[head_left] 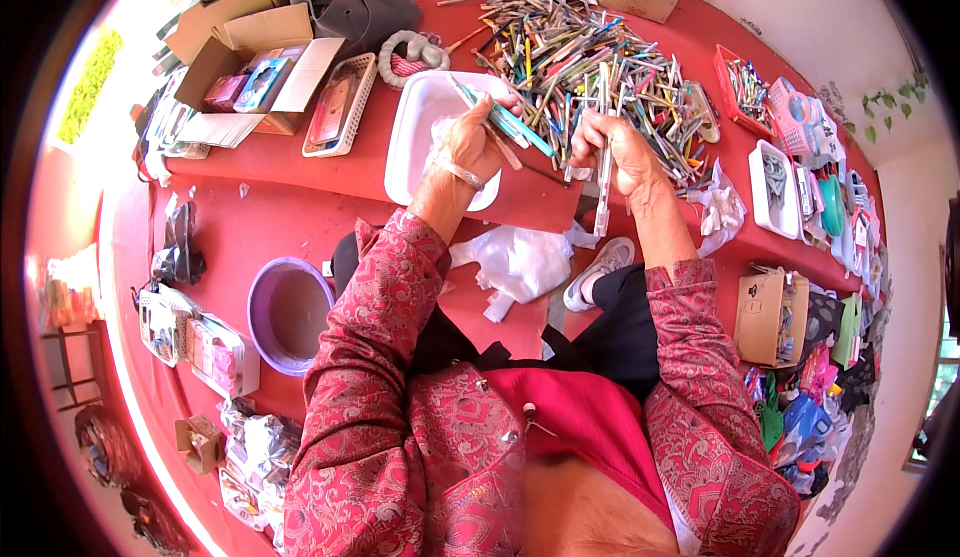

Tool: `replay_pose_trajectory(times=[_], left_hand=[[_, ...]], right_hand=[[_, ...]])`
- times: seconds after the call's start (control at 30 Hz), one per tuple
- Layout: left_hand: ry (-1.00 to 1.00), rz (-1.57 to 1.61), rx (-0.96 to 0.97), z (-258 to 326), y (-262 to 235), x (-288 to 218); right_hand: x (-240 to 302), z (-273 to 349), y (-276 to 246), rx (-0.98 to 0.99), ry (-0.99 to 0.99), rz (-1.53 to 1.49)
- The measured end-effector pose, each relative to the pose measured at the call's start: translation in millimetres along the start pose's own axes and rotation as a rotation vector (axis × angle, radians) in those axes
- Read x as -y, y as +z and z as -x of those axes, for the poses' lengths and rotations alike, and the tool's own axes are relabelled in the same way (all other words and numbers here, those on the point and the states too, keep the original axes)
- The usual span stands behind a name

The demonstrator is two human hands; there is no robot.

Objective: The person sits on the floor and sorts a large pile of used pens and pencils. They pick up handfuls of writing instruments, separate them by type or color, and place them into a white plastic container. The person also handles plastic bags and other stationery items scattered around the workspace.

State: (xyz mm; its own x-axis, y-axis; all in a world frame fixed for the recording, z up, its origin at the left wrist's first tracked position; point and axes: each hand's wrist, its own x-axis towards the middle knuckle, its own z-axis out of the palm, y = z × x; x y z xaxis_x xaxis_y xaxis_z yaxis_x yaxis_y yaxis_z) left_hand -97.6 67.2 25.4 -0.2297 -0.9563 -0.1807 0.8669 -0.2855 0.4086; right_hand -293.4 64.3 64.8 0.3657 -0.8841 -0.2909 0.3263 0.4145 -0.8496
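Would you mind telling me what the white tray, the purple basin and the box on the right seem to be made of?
Tray: probably plastic, smooth glossy white with rounded moulded rim. Basin: likely plastic too, uniform purple rim. Box: cardboard, matte brown with folded flaps.

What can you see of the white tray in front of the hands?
The white tray is a shallow rectangular dish with rounded corners and a raised rim, plastic by its look. It lies flat on the red surface, beside the pile of pens. The left hand, gripping a bundle of pens, covers its near right part along with a bit of white wrapping. The visible inside looks bare.
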Motion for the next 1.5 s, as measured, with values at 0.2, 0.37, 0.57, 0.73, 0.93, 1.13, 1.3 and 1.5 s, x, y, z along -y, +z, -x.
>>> replay_pose_trajectory(times=[0.2, 0.37, 0.57, 0.73, 0.93, 1.13, 1.3, 1.5], left_hand=[[-0.026, -0.107, 0.054, 2.2, 2.9, -0.1], [-0.072, -0.233, 0.152, 9.9, 10.3, -0.6], [-0.087, -0.255, 0.157, 13.4, 13.2, 3.2], [-0.115, -0.219, 0.175, 15.1, 16.3, 7.0], [-0.248, -0.104, 0.025, 17.6, 21.3, 0.4], [-0.530, -0.043, 0.353, 22.3, 16.4, -5.9], [-0.521, -0.337, 0.191, 27.1, 27.3, -11.8], [-0.587, -0.428, 0.407, 25.2, 14.4, -4.9]], right_hand=[[2.6, 12.9, 16.0, 0.148, -0.088, 0.091], [0.5, 17.3, 29.7, 0.146, -0.101, 0.250], [-8.6, 13.3, 32.4, 0.126, -0.014, 0.706], [-23.2, 6.8, 33.4, 0.201, -0.049, 0.369], [10.9, 28.7, 48.0, 0.156, 0.005, 0.214], [11.3, 17.7, 29.0, 0.051, -0.481, 0.513], [21.7, 27.6, 31.9, 0.034, -0.405, 0.892], [10.0, 18.8, 31.2, 0.060, -0.700, 1.409]])
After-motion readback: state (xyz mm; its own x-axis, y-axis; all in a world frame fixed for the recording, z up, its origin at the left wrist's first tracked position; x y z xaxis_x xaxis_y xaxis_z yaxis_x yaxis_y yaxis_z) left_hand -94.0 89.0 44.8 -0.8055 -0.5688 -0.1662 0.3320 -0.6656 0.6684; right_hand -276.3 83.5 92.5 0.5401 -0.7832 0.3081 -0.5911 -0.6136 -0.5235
